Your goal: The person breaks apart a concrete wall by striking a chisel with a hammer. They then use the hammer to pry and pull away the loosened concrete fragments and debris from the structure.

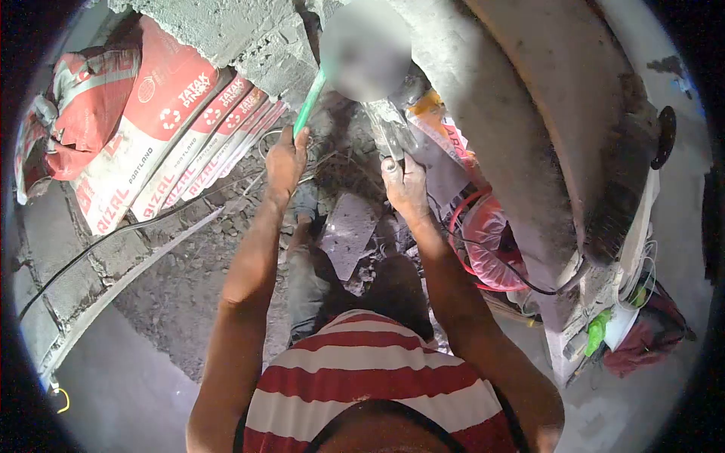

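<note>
My left hand (288, 162) is closed around a thin green rod (310, 102), which points up and away toward a rough concrete mass. My right hand (405, 185) grips the near end of a flat, cement-smeared strip (384, 124); its exact kind does not show. A blurred round patch covers the area just beyond both hands, hiding the far ends of what I hold. Grey rubble (189, 279) and a broken slab (350, 230) lie below, around my legs.
Red and white Portland cement bags (143, 136) lean in a row on the left. The rough concrete mass (242, 41) rises ahead. A dark cable (113, 235) crosses the left side. Right of me are a pink plastic bag (487, 230) and a large curved grey surface (521, 98).
</note>
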`<control>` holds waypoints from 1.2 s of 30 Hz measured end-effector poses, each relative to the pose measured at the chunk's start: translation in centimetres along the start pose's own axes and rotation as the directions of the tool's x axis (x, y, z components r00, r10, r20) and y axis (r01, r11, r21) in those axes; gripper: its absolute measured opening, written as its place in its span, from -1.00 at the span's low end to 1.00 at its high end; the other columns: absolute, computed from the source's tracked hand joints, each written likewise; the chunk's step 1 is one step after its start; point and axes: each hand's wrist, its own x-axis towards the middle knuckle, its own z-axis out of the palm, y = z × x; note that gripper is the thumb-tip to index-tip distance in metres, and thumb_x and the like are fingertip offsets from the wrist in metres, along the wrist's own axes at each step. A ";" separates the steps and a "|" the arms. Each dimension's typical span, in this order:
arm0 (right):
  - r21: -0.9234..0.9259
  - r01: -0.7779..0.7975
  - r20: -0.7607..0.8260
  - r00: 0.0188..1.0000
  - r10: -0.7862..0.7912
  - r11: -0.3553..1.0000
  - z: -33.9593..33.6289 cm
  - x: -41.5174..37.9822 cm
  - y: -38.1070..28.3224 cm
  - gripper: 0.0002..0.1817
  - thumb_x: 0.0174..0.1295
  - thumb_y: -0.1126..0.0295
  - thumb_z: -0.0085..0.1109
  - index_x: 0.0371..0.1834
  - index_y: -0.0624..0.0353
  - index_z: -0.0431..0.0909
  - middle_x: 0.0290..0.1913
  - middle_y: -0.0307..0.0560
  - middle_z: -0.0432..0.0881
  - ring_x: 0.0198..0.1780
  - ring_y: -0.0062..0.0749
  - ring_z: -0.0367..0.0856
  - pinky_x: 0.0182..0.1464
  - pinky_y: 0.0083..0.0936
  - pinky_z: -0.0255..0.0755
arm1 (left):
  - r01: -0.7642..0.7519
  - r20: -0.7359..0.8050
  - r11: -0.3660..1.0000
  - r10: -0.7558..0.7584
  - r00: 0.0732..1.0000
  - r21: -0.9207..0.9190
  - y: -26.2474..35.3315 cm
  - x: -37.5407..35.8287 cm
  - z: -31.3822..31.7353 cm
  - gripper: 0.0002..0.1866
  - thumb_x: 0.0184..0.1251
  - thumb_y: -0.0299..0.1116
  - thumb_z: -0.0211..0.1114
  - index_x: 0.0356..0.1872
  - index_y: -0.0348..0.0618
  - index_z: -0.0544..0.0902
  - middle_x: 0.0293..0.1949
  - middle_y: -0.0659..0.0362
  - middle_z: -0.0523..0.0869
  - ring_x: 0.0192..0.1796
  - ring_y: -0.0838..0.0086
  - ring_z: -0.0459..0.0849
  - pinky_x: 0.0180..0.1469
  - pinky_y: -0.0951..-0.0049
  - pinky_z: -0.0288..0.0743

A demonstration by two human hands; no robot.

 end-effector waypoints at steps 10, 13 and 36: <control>-0.249 -0.040 0.013 0.999 0.044 0.968 3.9 9.0 0.4 -0.27 0.24 -0.23 0.08 -0.19 0.43 0.60 -0.23 0.51 0.61 -0.09 0.37 0.60 -0.03 -0.03 0.48 | 0.013 0.014 0.998 -0.014 1.000 0.069 1.8 1.4 1.1 -0.55 0.50 0.05 -0.02 -0.19 -0.21 0.48 -0.43 -0.30 0.63 -0.28 -0.32 0.60 -0.23 -0.19 0.42; -0.103 -0.080 0.008 0.997 0.081 0.992 2.6 6.0 -0.2 -0.32 0.29 -0.18 0.05 -0.14 0.41 0.58 -0.24 0.44 0.63 -0.11 0.33 0.62 -0.07 -0.07 0.46 | -0.030 -0.018 0.994 0.032 0.999 0.109 1.6 0.7 1.4 -0.58 0.50 0.01 -0.01 -0.12 -0.21 0.47 -0.45 -0.29 0.64 -0.31 -0.30 0.62 -0.25 -0.20 0.42; -0.012 -0.209 -0.002 0.978 0.209 0.978 4.0 6.0 0.3 -0.38 0.31 -0.11 0.08 -0.22 0.41 0.58 -0.33 0.41 0.63 -0.17 0.31 0.61 -0.08 -0.11 0.45 | 0.052 -0.003 0.990 -0.052 0.999 0.130 1.5 -0.8 0.6 -0.54 0.50 0.07 -0.03 -0.16 -0.20 0.46 -0.45 -0.27 0.65 -0.32 -0.27 0.63 -0.29 -0.19 0.42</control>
